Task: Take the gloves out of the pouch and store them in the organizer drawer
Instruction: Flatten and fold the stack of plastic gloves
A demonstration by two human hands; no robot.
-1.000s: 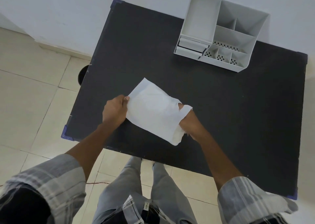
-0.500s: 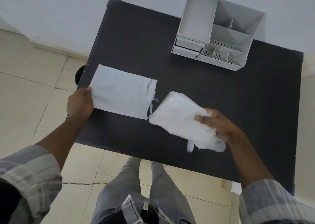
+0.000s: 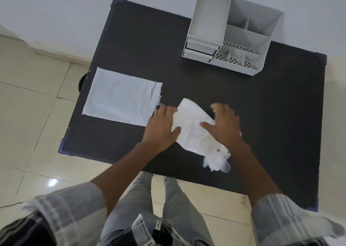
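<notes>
Gloves point(image 3: 194, 131) are lying on the black table point(image 3: 252, 114), out of the pouch point(image 3: 119, 98), as a flat white bundle near the front edge, roughly mid-table. Finger ends of the bundle are fanning out, crumpled, toward the person at the lower right end point(image 3: 217, 161). Left hand point(image 3: 161, 127) is resting on the left edge of the bundle, fingers spread and flat, palm down, thumb lying over the white material; it is pressing, not pinching, as far as I can see. Right hand point(image 3: 224, 126) is lying open over the right side of the bundle, fingers extended and a bit blurred, thumb pointing left across the material; not curled around anything.

Pouch is lying flat on the left part of the table, its open frayed end facing right, just beside the left hand's fingertips, its left corner overhanging the table edge a little. Whether pouch and gloves are touching, cannot tell.

Organizer point(image 3: 232, 32), white plastic, is standing at the far right side of the table, against the wall, well apart from the hands. Two small drawers point(image 3: 200, 49) are sitting stacked at its front left, both looking closed. Compartments above are looking vacant; front ones are showing perforated bottoms.

Person is standing at the near table edge, plaid sleeves point(image 3: 280, 217) and grey trousers point(image 3: 174, 208) showing below.
</notes>
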